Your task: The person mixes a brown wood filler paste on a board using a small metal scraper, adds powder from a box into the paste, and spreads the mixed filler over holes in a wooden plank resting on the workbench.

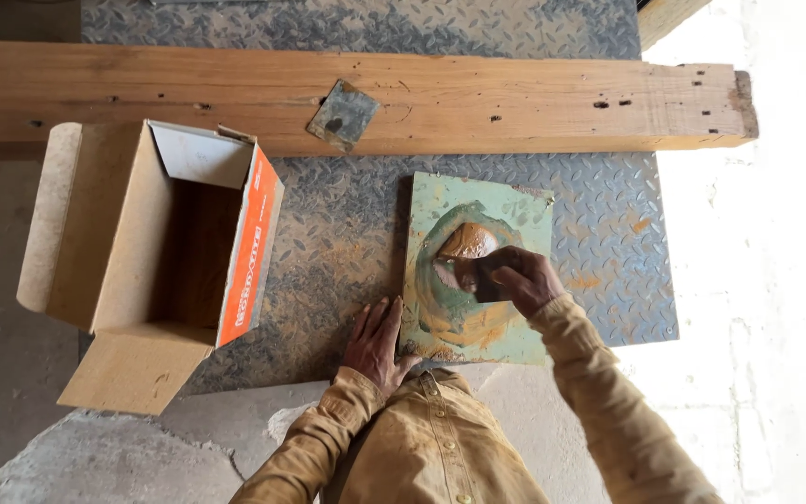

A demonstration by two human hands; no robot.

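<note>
A pale green board lies flat on the metal tread plate, smeared with green and orange-brown paste. A brown lump of paste sits near the board's middle. My right hand grips a small dark scraper whose edge touches the lump. My left hand rests flat on the tread plate, fingers spread, with the thumb against the board's lower left corner.
A long wooden beam lies across the back, with a small square metal piece on it. An open cardboard box with an orange side lies at the left. Concrete floor is in front.
</note>
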